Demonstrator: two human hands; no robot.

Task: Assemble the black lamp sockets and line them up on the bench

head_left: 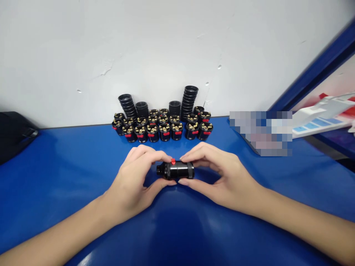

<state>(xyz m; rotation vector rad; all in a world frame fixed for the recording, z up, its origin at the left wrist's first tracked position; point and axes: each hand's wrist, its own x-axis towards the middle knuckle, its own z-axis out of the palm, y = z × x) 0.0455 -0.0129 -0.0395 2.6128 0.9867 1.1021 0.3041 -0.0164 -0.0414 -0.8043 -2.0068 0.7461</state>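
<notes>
Partly, left hand [132, 179] and right hand [231, 177] cover the held black cylinder [178, 170].

Workshop or small assembly station, by appearance. Blue worktop [177, 236] against a scuffed white wall [166, 44]; batch of matching black sockets with brass-coloured contacts [164, 134]; stacked black rings [189, 105], ranked behind.

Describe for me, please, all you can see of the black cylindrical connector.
The black cylindrical connector looks like glossy plastic, with a red tab at its upper edge and ribbing near its narrower left end. It lies sideways, gripped by the left hand and the right hand, one near each end. Whether it touches the blue table is unclear.
</notes>
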